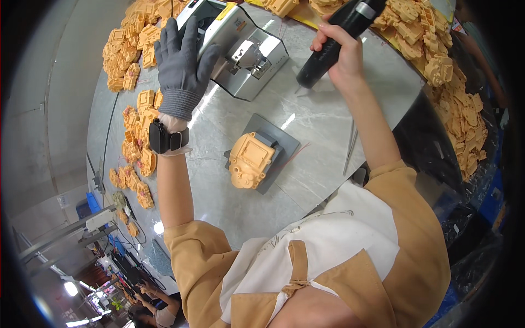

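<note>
Head view, right hand [340, 52] gripping screwdriver [340, 39]

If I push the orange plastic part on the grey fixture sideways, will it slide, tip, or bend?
The orange plastic part looks like a rigid moulded housing, so probably stiff and light. It sits on the grey fixture against a raised block, which likely resists sliding one way. Its blocky shape seems unlikely to roll.

A small yellow label [225, 11] sits atop the grey machine [249, 52], just beside the gloved left hand [183, 60].
</note>
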Demonstrator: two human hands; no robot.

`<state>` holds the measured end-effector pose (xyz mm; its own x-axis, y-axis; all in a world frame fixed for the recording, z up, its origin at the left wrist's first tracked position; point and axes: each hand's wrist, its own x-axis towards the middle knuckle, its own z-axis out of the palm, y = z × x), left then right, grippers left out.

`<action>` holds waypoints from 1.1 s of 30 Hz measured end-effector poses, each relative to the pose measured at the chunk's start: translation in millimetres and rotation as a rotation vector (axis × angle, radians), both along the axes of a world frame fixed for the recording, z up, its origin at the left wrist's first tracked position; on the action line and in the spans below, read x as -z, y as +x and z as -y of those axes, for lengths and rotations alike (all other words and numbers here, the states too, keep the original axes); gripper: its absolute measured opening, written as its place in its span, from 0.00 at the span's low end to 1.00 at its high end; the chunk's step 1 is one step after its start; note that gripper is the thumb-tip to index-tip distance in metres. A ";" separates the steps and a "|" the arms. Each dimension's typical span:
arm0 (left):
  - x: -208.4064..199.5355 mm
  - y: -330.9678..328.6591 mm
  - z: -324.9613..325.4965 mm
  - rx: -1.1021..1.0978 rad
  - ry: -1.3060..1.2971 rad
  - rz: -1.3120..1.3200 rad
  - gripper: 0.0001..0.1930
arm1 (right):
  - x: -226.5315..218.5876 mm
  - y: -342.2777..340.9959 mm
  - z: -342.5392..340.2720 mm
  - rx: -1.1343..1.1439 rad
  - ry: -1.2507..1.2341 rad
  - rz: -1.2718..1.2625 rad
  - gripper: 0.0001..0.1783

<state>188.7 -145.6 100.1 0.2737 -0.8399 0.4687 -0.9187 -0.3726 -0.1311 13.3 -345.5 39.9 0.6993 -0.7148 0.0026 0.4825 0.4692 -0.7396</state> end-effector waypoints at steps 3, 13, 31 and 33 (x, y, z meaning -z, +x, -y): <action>-3.8 -18.0 -8.1 -0.006 -0.115 -0.027 0.37 | -28.9 1.9 -5.5 -0.039 -0.109 0.220 0.18; 50.8 -203.7 -136.5 -0.327 -0.464 -0.911 0.47 | -110.5 51.1 -47.2 -0.076 -0.553 0.038 0.13; 101.5 -195.0 -125.1 -0.415 -0.453 -0.695 0.46 | -83.0 -29.3 -108.4 -0.571 -0.534 0.222 0.21; 100.8 -194.7 -128.4 -0.388 -0.485 -0.716 0.46 | -75.8 -30.9 -121.0 -0.705 -0.407 0.328 0.33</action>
